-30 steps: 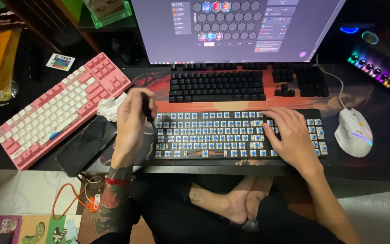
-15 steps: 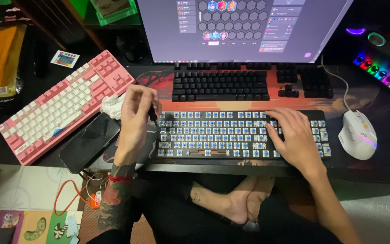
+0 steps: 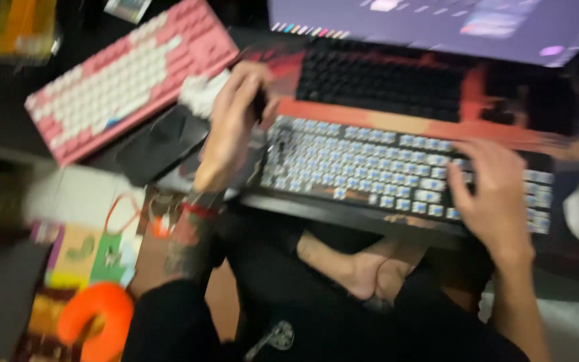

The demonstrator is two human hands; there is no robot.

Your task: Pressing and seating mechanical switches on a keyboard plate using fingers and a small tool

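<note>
While hands rest on it, keyboard runs left-right (slightly tilted).

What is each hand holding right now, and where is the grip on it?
The left hand is closed on a small dark tool above the bare keyboard; blur hides the grip's exact place. The right hand holds nothing, fingers spread on the keyboard's right end.

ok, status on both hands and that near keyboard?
Left hand gripping a small dark tool at the keyboard left end. Right hand resting on its right end. Pink keyboard and dark flat item alongside, frame blurred.
</note>
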